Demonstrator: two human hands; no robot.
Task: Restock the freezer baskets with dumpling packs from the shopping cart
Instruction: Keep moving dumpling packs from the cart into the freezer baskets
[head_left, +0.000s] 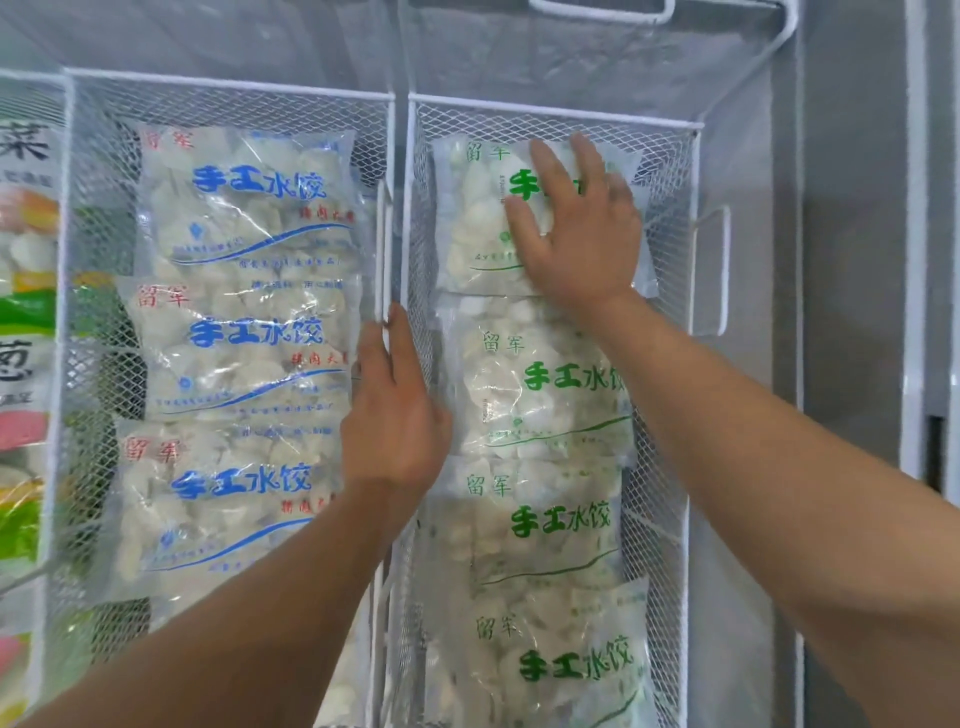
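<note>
Two bare forearms are seen reaching forward into a freezer. The left hand (395, 410) is laid flat, its grip spread and holding nothing, on the wire edges where the left basket (228, 88) and the right basket (691, 364) meet. Green-lettered dumpling packs (556, 400) are lined up in the right basket, blue-lettered packs (244, 338) in the left. Farthest off, the right hand (582, 228) is pressed flat, fingers spread, on the topmost green pack (478, 223).
</note>
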